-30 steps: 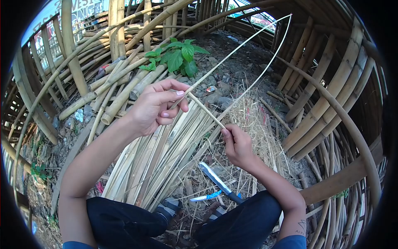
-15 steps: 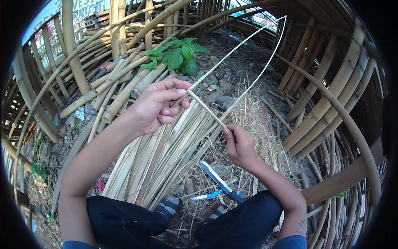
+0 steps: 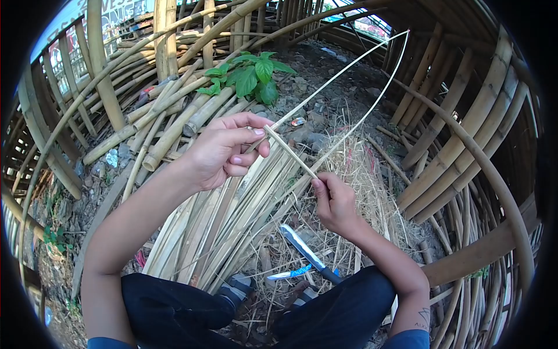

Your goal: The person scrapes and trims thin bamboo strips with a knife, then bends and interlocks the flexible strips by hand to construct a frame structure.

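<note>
My left hand (image 3: 224,148) pinches one corner of a thin bent bamboo strip (image 3: 290,152) between thumb and fingertips. The thumb and fingers of my right hand (image 3: 337,203) close on the other end of the short lower section. From there the strip runs away to a sharp point at the upper right and curves back, making a long narrow loop. Under my hands lies a pile of split bamboo strips (image 3: 215,232). A large knife (image 3: 301,245) with a dark handle rests on the ground between my legs, touching or overlapping a smaller blade with blue wrapping (image 3: 299,271).
Dry bamboo shavings (image 3: 354,157) heap up beyond my right hand. A leafy green plant (image 3: 247,80) grows at the back among bamboo poles (image 3: 168,148). A bamboo wall (image 3: 465,139) and a long curved pole (image 3: 476,151) stand on the right.
The far point of the bamboo strip has dipped slightly and shifted right. Near my left fingertips, the corner has opened a little. Both hands stay almost in place.
</note>
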Available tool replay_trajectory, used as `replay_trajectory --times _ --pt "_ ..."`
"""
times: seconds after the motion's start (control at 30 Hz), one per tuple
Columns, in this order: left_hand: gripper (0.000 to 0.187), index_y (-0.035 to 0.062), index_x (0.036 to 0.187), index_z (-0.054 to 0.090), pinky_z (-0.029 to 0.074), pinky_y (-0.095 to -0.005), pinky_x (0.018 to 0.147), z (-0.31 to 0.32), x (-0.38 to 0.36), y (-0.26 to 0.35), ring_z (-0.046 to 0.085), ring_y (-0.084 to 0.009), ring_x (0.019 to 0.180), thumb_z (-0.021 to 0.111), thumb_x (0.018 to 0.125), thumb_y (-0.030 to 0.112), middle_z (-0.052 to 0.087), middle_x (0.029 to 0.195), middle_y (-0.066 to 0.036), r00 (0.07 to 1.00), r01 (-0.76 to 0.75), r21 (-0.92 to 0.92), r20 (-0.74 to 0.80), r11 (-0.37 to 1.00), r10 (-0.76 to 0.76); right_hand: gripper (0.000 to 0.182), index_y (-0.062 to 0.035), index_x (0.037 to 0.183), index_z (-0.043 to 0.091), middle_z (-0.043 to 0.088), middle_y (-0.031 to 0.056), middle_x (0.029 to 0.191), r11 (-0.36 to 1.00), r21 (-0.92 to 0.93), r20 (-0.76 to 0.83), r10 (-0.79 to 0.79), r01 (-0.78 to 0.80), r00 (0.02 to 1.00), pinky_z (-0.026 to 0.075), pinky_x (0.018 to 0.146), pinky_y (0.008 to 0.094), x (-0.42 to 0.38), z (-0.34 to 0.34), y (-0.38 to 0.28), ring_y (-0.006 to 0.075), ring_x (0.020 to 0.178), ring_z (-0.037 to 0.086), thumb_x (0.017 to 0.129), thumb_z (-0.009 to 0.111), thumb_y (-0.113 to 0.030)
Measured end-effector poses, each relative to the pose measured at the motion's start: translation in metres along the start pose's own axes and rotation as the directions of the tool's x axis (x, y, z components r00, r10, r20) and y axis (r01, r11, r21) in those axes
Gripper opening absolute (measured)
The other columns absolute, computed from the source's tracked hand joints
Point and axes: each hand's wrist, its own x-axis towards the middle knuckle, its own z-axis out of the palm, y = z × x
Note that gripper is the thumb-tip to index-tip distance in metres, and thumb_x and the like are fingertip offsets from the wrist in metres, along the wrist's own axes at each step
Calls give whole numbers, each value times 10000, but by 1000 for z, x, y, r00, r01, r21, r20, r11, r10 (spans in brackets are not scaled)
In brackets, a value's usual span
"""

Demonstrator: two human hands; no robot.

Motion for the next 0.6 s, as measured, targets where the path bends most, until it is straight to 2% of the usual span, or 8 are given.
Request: replay_trajectory --times 0.6 --pt "232 62 1157 540 208 -153 348 0 -1 1 338 -40 439 514 927 84 573 792 -114 1000 14 -37 26 999 -13 77 7 914 554 568 155 688 999 -33 -1 -30 30 1000 458 511 359 0 1 3 298 556 578 910 581 -65"
